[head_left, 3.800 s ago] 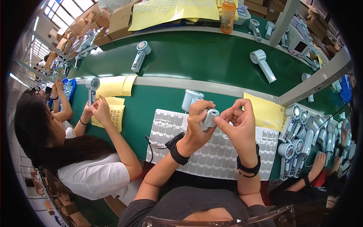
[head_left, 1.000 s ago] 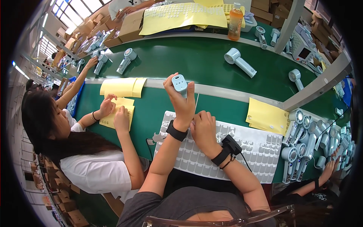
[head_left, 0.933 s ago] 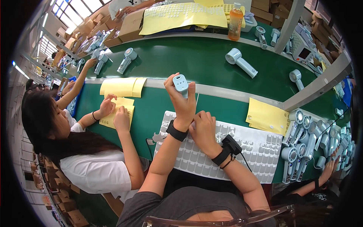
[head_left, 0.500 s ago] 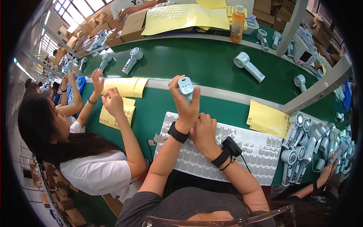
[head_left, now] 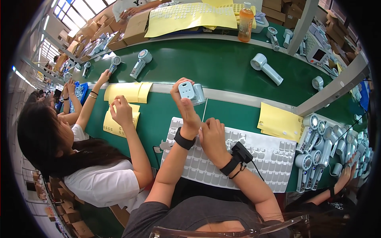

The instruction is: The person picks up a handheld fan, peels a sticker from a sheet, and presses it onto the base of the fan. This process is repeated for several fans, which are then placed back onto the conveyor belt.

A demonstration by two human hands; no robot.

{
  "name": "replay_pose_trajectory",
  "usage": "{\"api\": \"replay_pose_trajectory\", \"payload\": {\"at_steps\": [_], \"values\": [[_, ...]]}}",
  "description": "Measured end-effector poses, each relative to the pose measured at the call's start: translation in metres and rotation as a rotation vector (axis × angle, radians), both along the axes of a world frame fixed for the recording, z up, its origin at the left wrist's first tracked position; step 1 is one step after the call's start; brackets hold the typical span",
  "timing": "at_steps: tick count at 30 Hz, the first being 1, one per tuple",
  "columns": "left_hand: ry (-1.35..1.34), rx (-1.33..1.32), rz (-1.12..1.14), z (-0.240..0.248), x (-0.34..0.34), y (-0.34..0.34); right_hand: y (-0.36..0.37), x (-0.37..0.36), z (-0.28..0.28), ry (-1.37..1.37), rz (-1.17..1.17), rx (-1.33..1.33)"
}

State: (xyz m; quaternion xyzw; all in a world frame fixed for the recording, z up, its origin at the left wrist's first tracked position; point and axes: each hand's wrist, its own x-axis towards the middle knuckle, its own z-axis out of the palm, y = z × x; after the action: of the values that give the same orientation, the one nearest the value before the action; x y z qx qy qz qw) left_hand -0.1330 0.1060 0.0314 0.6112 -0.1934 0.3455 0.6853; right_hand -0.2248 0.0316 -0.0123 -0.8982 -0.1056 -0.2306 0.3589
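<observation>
My left hand is closed round a light blue handheld fan, raised over the green table. The fan's flat end, with a slot and small round holes, faces up, and its rounded body shows to the right. Just below, my right hand is held near my left wrist with its fingers curled together. Whatever its fingertips hold, if anything, is hidden. Under both hands lies a white sheet with rows of grey, tab-shaped stickers.
Yellow sheets lie right of the white sheet, beside several grouped fans. Beyond a metal rail, a green belt carries spaced-out fans. An orange bottle stands at the far side. A co-worker sits close on my left.
My left hand has shifted slightly left and turned the fan, so more of its body shows. My right hand stays nearly in place. The co-worker's far hand has reached out to a fan on the belt.
</observation>
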Motion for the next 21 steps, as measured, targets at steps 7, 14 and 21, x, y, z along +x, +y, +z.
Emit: {"api": "replay_pose_trajectory", "payload": {"at_steps": [7, 14, 21], "values": [[-0.027, -0.169, -0.123, 0.006, 0.001, 0.002, 0.003, 0.004, 0.000, -0.009, 0.050, 0.055], [-0.002, -0.150, -0.094, 0.012, -0.003, 0.000, -0.010, 0.008, 0.008, 0.253, 0.075, 0.546], [0.069, 0.079, -0.116, 0.004, -0.015, -0.014, -0.080, 0.014, 0.060, 0.450, 0.136, 0.942]]}}
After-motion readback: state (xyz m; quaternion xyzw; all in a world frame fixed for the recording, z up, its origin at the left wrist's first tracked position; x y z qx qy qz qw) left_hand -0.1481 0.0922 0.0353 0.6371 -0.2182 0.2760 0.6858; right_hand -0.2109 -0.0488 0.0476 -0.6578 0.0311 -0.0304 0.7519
